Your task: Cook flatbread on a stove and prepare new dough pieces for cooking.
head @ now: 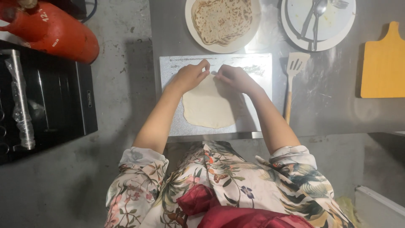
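Note:
A pale flattened sheet of raw dough lies on a steel board on the counter. My left hand pinches the dough's far edge with fingertips together. My right hand grips the same far edge just to the right, fingers curled onto it. Both hands nearly touch each other at the top of the dough.
A white plate with a cooked browned flatbread sits beyond the board. A second plate holds cutlery. A slotted spatula lies right of the board, a yellow cutting board farther right. A red gas cylinder and black stove stand left.

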